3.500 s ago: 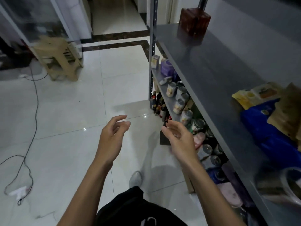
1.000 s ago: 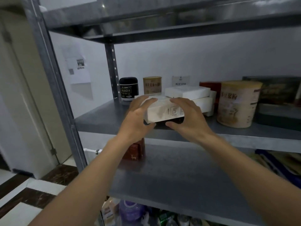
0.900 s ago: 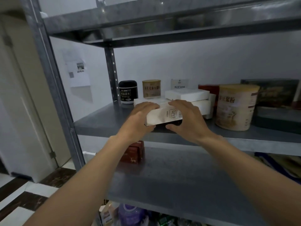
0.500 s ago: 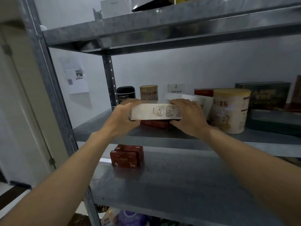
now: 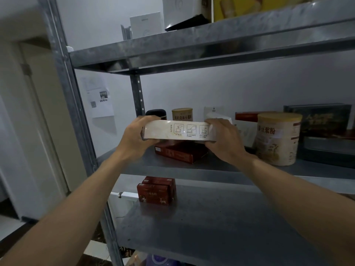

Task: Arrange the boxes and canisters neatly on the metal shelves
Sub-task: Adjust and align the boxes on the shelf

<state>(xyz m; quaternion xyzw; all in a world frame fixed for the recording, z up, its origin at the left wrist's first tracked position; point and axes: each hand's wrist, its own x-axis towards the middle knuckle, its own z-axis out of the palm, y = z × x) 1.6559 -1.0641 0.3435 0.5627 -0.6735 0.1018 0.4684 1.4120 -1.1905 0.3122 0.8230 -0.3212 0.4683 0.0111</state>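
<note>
Arms outstretched, my left hand (image 5: 134, 140) grips the white box (image 5: 178, 130) at nine o'clock, my right hand (image 5: 225, 141) at three.

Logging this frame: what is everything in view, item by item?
rack: one, grey metal, fills the view
held box: one, white, before the middle shelf
flat box: one, red, middle shelf, below the held box
black canister: one, middle shelf, back left
small canister: one, tan, right of the black one
large canister: one, cream, middle shelf, right
dark boxes: two it seems, stacked, far right
red boxes: two it seems, lower shelf, left
white boxes: two, top shelf
yellow box: one, top shelf
paper: one, white, wall at left
left hand: grips the held box's left end
right hand: grips its right end
</note>
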